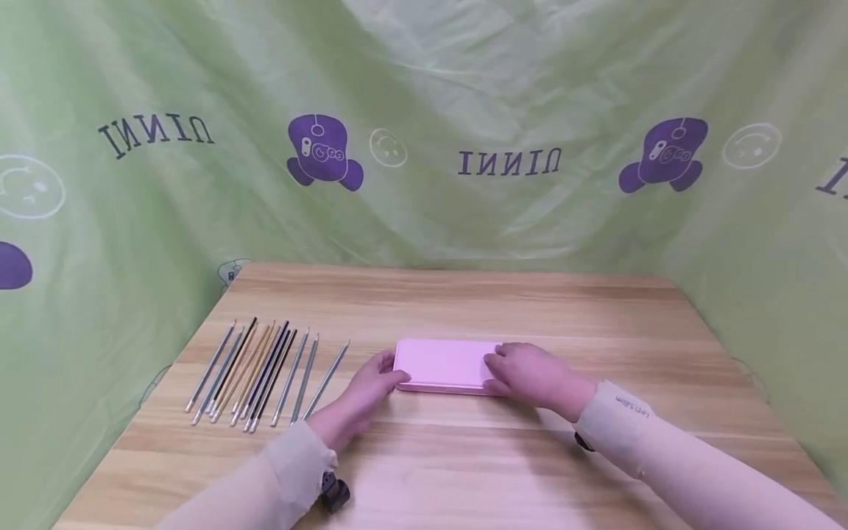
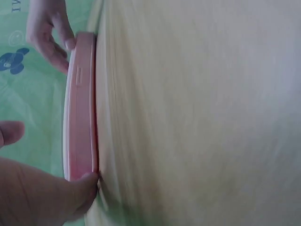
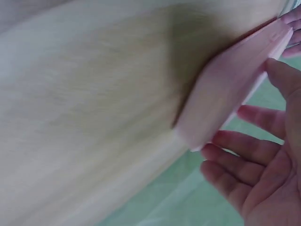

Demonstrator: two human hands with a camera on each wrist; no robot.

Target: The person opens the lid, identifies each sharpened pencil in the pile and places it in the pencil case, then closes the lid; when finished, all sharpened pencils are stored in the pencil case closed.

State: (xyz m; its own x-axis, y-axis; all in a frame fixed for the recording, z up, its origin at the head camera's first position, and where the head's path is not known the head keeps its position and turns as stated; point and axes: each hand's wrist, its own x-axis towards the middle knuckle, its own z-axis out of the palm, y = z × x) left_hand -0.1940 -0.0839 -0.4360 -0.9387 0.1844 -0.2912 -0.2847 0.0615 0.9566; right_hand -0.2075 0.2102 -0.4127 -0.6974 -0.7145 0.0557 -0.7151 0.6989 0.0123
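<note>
Left hand gripped the left end of a flat pink case, thumb on the near edge, fingers curled round the far-left corner; the left wrist view showed the thumb pressed at the case's seam by the table. Right hand lay over the right end of the case, fingers bent down onto the lid and loosely spread, thumb at the near edge; the right wrist view showed fingers half open beside the case, holding that end rather than clamping hard. Case sat flat on the wooden table, lid closed, about mid-table, a bit right of centre, long side running left to right. Both sleeves were pale beige; a small black device sat at the left wrist.

Left of the left hand, near it but apart, lay a row of thin sticks or pens, silver, gold and black, side by side, tips pointing far. Green printed cloth with purple figures hung behind and on both sides of the table.
</note>
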